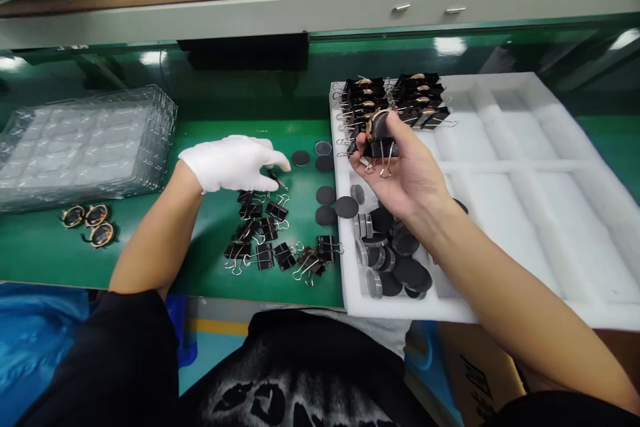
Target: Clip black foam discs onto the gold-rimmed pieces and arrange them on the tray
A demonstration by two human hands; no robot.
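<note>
My left hand (239,164), in a white glove with a bare fingertip showing, reaches over the green work surface. Its thumb and forefinger are apart, with a black binder clip (274,177) partly visible between them; whether they touch it is unclear. Below lie several more binder clips (267,228) with silver wire handles. On the right, my bare right hand (407,170) grips a gold-rimmed round piece (377,125) with a dark disc face and a black binder clip attached, handles hanging down. Its fingers partly hide the piece. It is raised over the white foam tray (545,165).
Clipped gold-rimmed pieces (423,97) stand in rows at the tray's back left. Black discs (413,273) heap in its front left compartment; more discs (326,195) lie beside it. Clear plastic trays (85,147) are stacked left, near several gold-rimmed rounds (97,215). A shelf edge (350,3) spans the back.
</note>
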